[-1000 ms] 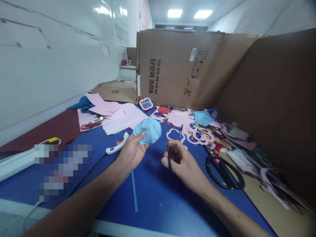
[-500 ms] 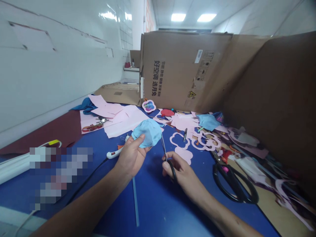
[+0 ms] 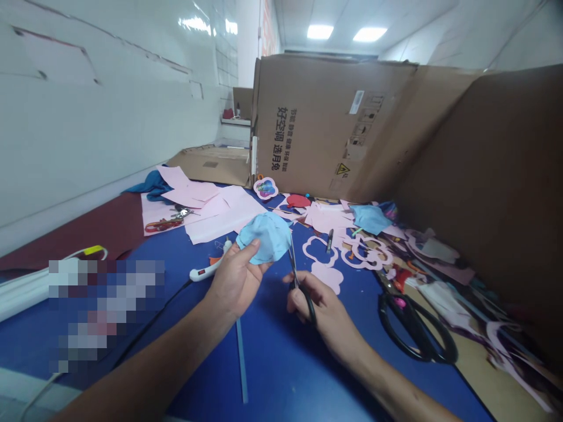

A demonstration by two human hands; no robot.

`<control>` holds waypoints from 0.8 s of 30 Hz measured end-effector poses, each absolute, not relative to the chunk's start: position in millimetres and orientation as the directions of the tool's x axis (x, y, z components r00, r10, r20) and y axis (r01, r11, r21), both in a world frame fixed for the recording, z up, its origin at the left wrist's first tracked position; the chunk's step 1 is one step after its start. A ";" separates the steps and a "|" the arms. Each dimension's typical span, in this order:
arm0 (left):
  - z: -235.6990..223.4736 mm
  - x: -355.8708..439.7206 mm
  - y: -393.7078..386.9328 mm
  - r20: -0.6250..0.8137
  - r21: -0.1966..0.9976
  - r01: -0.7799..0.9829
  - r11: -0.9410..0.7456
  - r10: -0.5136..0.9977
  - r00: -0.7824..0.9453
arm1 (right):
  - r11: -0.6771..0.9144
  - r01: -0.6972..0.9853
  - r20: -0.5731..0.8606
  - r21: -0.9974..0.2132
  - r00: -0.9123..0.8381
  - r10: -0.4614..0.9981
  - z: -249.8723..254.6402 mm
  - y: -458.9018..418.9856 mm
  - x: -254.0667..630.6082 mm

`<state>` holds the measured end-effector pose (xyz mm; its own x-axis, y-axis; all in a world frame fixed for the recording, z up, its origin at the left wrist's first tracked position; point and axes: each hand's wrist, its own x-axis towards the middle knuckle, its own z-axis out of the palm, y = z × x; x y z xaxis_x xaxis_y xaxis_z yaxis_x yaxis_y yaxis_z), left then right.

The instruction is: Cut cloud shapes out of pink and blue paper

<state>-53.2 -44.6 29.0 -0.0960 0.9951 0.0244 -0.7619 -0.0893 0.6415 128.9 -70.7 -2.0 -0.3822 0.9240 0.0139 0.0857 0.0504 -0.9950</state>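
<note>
My left hand (image 3: 240, 278) pinches a rounded piece of light blue fabric (image 3: 268, 234) above the table, thumb on top and fingers underneath. In my right hand (image 3: 314, 296) is a pair of small black-handled scissors (image 3: 311, 306), fingers through the loops. Their blades point up at the fabric's right edge; whether they touch it I cannot tell. Just left of my left hand lies a white glue gun (image 3: 203, 273) with a red switch and a black cord. Pink flower-shaped cutouts (image 3: 328, 276) rest beyond my right hand.
Large black-handled shears (image 3: 417, 328) lie at the right, beside a heap of scraps (image 3: 448, 293). Pink sheets (image 3: 220, 211) and keys (image 3: 182, 212) sit at the back left. Cardboard walls (image 3: 325, 129) stand behind. A thin blue strip (image 3: 241, 363) lies in front on the blue table (image 3: 285, 375).
The blue fabric has shifted and turned slightly to the right in my left hand. The scissor blades have changed angle slightly at its edge. Both hands keep their hold.
</note>
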 end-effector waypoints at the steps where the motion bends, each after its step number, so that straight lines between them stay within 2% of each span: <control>1: 29.1 -52.9 -44.8 0.029 0.640 -0.763 -0.090 0.995 -0.093 | 0.054 0.087 0.017 -0.995 -0.382 0.924 -2.4 -70.1 128.8; 10: 31.6 -47.9 -48.3 0.028 0.628 -0.774 -0.078 0.997 -0.078 | 0.087 0.089 0.048 -0.992 -0.373 0.926 -4.4 -68.2 129.9; 24: 30.5 -48.6 -50.4 -0.023 0.650 -0.758 -0.052 0.996 -0.088 | 0.042 0.038 0.025 -0.998 -0.375 0.927 -7.2 -68.1 129.5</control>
